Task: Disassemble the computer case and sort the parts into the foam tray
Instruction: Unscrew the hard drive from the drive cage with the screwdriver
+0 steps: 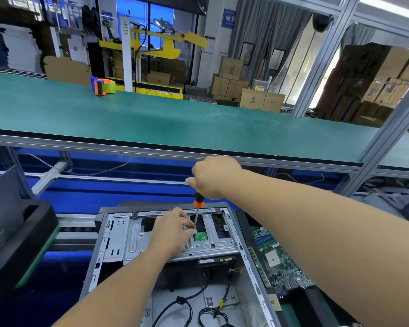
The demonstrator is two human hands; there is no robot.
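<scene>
An open grey computer case (248, 263) lies in front of me with its side off. A metal drive bracket (137, 241) spans its far end, and black cables (187, 305) trail over its floor. My right hand (213, 178) grips the black and orange handle of a screwdriver (198, 202), held upright with its tip down on the bracket beside a small green board (201, 236). My left hand (172, 230) rests on the bracket, and its fingertips pinch the screwdriver shaft near the tip.
A green motherboard (279, 263) lies to the right of the case. A black foam tray (21, 234) stands tilted at the left. Beyond the case runs a long green bench (175, 119) carrying an orange and blue tape dispenser (103, 86). Aluminium frame posts (387, 135) rise at right.
</scene>
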